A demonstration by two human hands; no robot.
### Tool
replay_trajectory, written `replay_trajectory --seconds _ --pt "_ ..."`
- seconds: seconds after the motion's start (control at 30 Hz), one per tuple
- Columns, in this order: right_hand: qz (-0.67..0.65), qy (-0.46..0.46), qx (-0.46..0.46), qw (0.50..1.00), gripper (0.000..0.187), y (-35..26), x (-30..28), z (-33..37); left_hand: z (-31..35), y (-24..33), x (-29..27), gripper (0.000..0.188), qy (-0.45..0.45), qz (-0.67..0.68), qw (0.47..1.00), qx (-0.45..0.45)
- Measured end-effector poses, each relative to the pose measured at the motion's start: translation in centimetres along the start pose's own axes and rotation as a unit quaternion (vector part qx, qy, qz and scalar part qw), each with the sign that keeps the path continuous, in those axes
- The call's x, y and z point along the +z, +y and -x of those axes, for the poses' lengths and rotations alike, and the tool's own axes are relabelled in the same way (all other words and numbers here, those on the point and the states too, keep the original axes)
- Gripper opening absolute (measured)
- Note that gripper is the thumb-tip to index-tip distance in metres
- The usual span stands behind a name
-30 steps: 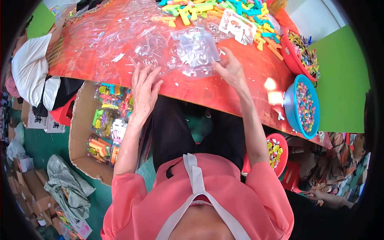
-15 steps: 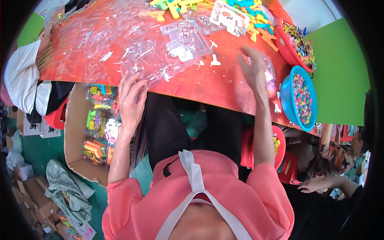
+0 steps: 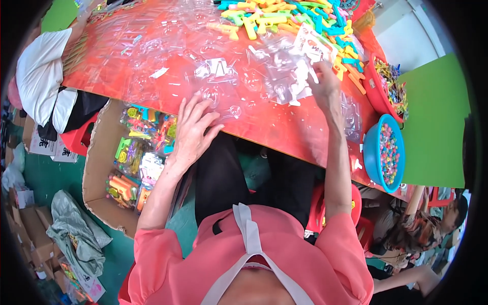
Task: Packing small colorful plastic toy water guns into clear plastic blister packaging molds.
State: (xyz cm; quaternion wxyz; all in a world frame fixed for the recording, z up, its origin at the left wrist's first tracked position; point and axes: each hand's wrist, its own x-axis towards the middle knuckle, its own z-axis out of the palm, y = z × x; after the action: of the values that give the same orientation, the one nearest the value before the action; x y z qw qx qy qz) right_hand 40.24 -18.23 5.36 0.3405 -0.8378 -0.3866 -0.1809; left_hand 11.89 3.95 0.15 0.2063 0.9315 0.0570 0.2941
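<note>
My left hand (image 3: 195, 127) rests at the table's front edge with its fingers spread, the tips on a clear moulded plastic blister shell (image 3: 216, 96). Farther right, my right hand (image 3: 325, 89) is closed at the right edge of another clear plastic blister shell (image 3: 282, 63), which is slightly blurred. Its fingertips are partly hidden. Small white scraps (image 3: 294, 96) show around and through that shell. Just beyond it lies a printed white card (image 3: 314, 43). One more clear shell (image 3: 352, 119) lies beside my right forearm.
Colourful toy guns (image 3: 264, 23) are heaped at the back. A red basin (image 3: 373, 86) of thin colourful items and a blue bowl (image 3: 368, 157) of small beads stand at right. A cardboard box (image 3: 99, 168) of packed toys sits below left. Other people work nearby.
My right hand has moved left and away from me, to the clear shell near the printed card. My left hand has shifted slightly along the edge, its fingers opening wider.
</note>
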Motion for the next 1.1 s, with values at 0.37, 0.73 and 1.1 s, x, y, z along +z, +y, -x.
replay_trajectory --seconds 0.37,0.73,1.1 --pt "-0.257 0.142 0.285 0.912 0.013 0.2 -8.3 6.5 -5.5 4.6 1.5 0.052 -0.011 0.084 0.996 -0.013" --pt "-0.549 -0.121 0.353 0.747 0.009 -9.5 -2.2 16.0 -4.9 10.2 4.1 0.102 -0.140 0.777 0.582 -0.192" --pt "-0.459 -0.168 0.299 0.820 0.012 -10.6 -2.1 15.5 -4.6 9.3 2.3 0.122 -0.139 0.766 0.608 -0.155"
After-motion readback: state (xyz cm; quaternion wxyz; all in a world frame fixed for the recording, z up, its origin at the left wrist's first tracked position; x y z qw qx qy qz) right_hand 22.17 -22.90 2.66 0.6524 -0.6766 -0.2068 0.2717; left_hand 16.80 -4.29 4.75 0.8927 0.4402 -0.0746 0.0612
